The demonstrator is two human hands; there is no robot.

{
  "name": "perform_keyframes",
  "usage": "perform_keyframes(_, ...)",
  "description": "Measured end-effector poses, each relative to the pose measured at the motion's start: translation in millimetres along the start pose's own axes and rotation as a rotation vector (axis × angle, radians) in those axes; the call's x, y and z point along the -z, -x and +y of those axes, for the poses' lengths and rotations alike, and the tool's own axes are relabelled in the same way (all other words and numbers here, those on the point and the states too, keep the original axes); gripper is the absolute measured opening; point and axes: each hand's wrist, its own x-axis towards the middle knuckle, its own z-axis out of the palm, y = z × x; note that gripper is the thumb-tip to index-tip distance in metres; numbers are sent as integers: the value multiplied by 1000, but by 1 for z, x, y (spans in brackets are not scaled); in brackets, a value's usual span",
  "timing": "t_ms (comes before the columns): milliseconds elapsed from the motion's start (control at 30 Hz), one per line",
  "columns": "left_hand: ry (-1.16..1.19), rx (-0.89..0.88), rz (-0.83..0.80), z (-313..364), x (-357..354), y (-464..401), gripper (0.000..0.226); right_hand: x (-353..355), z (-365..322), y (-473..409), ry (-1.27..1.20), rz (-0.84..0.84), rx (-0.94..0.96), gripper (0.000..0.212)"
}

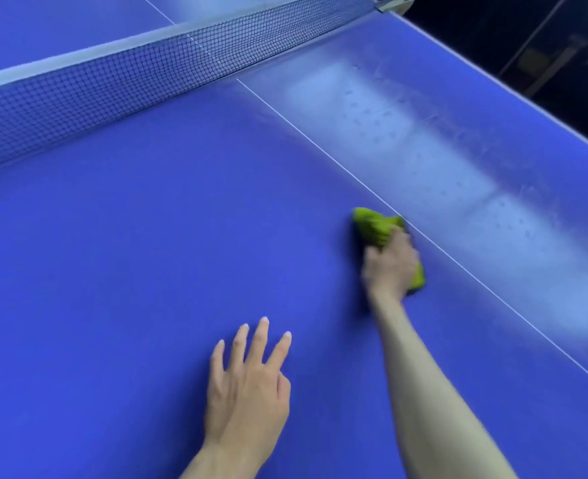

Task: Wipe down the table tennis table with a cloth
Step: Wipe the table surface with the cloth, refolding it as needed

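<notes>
The right hand (391, 262) grips one green cloth (375, 226), its fingers curled over the bunched fabric and pressing it down onto the blue table tennis table (130, 236). The cloth sticks out beyond the fingers toward the net and shows again as a small fold at the hand's outer edge (the hand itself is blurred, so the exact lie of each finger cannot be told). The cloth sits just beside the white centre line (320, 148), on its left side, touching or nearly touching it.

The left hand (247, 385) holds nothing. It rests flat on the table nearer the person, four fingers straight and spread, the thumb tucked beside the palm.

Counted: two hands, one cloth, one table, one net (120, 84). The net stretches across the upper part of the view, with a white band along its top. To the right of the centre line, a pale streaked patch (424, 133) with scattered small spots catches the light.
</notes>
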Motion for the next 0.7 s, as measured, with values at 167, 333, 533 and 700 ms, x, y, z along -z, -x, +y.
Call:
perform_keyframes(167, -35, 85, -78, 20, -12, 17, 65, -15, -27, 97, -50, -326, 829, 50)
perform_keyframes(333, 11, 143, -75, 23, -7, 15, 64, 36, 78, 9, 2, -141, 355, 57)
perform_keyframes(533, 89, 148, -67, 23, -18, 16, 51, 88, 170, -19, 94, 141, -175, 43)
perform_keyframes(700, 166, 246, -71, 36, -18, 18, 49, 57, 107, 93, 32, -80, 352, 52)
